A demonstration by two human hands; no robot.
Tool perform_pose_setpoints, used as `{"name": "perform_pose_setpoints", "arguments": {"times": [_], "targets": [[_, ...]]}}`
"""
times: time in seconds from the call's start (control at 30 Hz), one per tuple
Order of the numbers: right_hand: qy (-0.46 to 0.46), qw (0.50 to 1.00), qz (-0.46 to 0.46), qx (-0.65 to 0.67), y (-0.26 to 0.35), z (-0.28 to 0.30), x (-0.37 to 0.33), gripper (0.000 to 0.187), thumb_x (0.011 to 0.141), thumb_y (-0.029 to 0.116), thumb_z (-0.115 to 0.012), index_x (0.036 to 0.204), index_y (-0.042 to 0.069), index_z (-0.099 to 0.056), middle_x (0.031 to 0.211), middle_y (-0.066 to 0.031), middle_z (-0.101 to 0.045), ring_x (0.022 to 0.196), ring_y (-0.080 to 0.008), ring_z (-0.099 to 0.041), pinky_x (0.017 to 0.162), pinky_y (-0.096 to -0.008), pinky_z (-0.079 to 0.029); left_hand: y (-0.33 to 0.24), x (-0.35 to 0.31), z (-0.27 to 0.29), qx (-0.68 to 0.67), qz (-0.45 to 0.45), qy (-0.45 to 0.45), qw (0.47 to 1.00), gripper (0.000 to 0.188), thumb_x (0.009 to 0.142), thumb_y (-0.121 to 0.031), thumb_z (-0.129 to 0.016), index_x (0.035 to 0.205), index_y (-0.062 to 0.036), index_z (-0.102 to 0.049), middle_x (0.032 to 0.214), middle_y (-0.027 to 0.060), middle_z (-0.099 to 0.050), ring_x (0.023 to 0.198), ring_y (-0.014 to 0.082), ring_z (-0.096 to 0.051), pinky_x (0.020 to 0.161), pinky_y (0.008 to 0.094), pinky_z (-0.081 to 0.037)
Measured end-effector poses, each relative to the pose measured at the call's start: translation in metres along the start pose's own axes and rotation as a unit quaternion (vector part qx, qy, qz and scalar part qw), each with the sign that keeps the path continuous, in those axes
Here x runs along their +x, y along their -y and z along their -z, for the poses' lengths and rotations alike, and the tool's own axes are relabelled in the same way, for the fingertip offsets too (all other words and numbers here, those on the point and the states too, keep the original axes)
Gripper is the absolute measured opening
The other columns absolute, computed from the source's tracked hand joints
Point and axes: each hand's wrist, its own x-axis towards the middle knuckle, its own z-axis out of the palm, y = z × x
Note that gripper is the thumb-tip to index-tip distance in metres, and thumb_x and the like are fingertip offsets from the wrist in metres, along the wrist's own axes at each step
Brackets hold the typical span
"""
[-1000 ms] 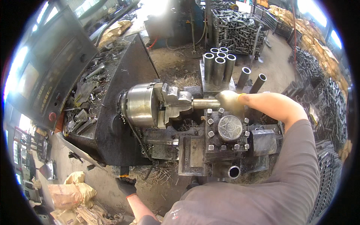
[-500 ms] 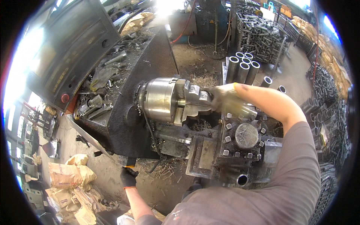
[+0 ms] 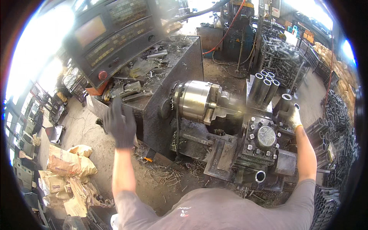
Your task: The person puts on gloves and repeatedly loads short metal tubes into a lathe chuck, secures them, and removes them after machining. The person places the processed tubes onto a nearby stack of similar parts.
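Steel tube (image 3: 285, 100) gripped by gloved right hand (image 3: 293, 117), dark-gloved left hand (image 3: 119, 124) spread, round chuck (image 3: 195, 100).

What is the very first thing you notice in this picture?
The shiny round lathe chuck gleams in the middle of the dark machine. A black-gloved left hand is raised to its left, and on the right the right hand touches a steel tube beside a cluster of upright tubes.

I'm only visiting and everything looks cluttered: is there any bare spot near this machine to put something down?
Barest is the concrete floor left of the machine, between the left hand and the paper sacks. The machine's top is littered with tools and scrap. Around the right hand, upright steel tubes and the tool block crowd together.
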Motion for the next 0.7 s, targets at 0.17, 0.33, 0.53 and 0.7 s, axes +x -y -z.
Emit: {"name": "perform_pose_setpoints", "arguments": {"times": [0.17, 0.33, 0.53, 0.7], "targets": [[-0.219, 0.962, -0.082, 0.138, 0.049, 0.056, -0.063, 0.032, 0.086, 0.018, -0.086, 0.109, -0.003, -0.077, 0.092, -0.0068, -0.079, 0.073, -0.0133, -0.069, 0.065, -0.031, -0.053, 0.041, 0.134, -0.093, 0.126, 0.184, 0.302, 0.927, 0.087, 0.101, -0.052, -0.054, 0.171, -0.0195, -0.013, 0.156, 0.0224, -0.055, 0.14, 0.0446, -0.056, 0.109, 0.0557, -0.046], [-0.259, 0.92, 0.124, 0.268, 0.12, 0.088, -0.17, 0.042, 0.087, 0.017, -0.078, 0.123, -0.003, -0.068, 0.108, -0.0142, -0.077, 0.084, -0.0153, -0.07, 0.066, -0.0276, -0.053, 0.022, 0.129, -0.085, 0.069, 0.147, 0.272, 0.949, 0.082, 0.103, -0.053, -0.053, 0.171, -0.0226, -0.017, 0.155, 0.0268, -0.054, 0.14, 0.0455, -0.055, 0.11, 0.0541, -0.047], [0.063, 0.907, 0.365, 0.201, 0.189, 0.054, -0.244, 0.038, 0.087, 0.017, -0.084, 0.12, 0.002, -0.072, 0.116, -0.0128, -0.075, 0.099, -0.024, -0.073, 0.085, -0.0343, -0.057, -0.128, -0.023, 0.046, -0.489, 0.043, 0.391, 0.778, 0.055, 0.09, 0.003, -0.076, 0.142, -0.002, -0.06, 0.129, 0.0054, -0.066, 0.121, 0.0205, -0.062, 0.106, 0.0373, -0.052], [0.257, 0.815, 0.339, 0.394, 0.202, -0.034, -0.271, 0.032, 0.084, 0.007, -0.084, 0.115, 0.003, -0.077, 0.114, -0.0145, -0.075, 0.111, -0.0285, -0.074, 0.094, -0.0399, -0.063, -0.224, -0.151, 0.149, -0.605, 0.152, 0.563, 0.542, 0.074, 0.08, 0.002, -0.087, 0.147, -0.0041, -0.057, 0.14, 0.0056, -0.064, 0.125, 0.02, -0.062, 0.11, 0.0362, -0.051]]}}
